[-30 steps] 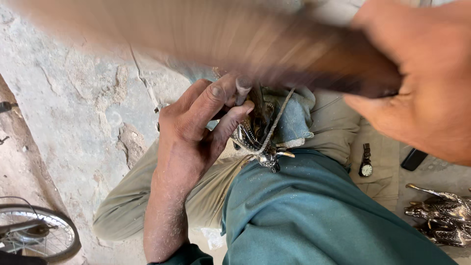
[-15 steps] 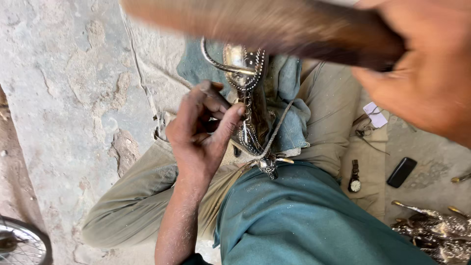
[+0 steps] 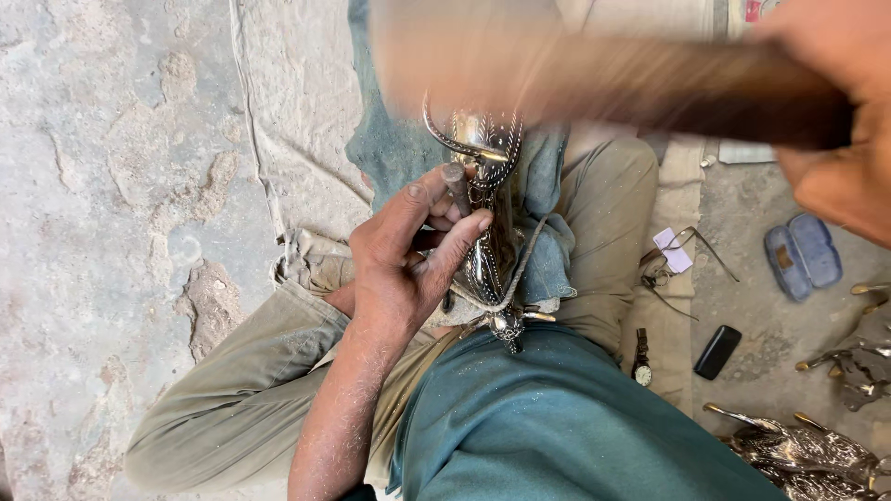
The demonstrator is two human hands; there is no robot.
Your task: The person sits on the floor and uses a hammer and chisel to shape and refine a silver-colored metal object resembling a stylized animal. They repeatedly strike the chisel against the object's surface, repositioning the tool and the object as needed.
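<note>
The left hand (image 3: 408, 264) pinches a small metal punch (image 3: 456, 186) between the thumb and the first fingers. The fingers are curled in close around it. The tip of the punch touches a shiny metal piece (image 3: 483, 199) that has curved horns at the top and small patterns cut into it. This metal piece lies on a blue cloth (image 3: 390, 139) over the person's lap, between the bent legs in tan trousers (image 3: 232, 380). A thin cord (image 3: 520, 264) runs around the lower part of the metal piece.

The right hand (image 3: 835, 121) is at the top right, very close to the camera. It is closed tight around a brown wooden handle (image 3: 650, 83). The handle is blurred and reaches across the top, above the metal piece. Its far end is too blurred to make out.

On the ground to the right lie a wristwatch (image 3: 640, 357), a small black box (image 3: 717, 352), a blue case (image 3: 803, 255) and some bent wire (image 3: 682, 260). More shiny metal pieces (image 3: 807, 455) lie in the bottom right corner. The person wears a teal shirt (image 3: 566, 427).
</note>
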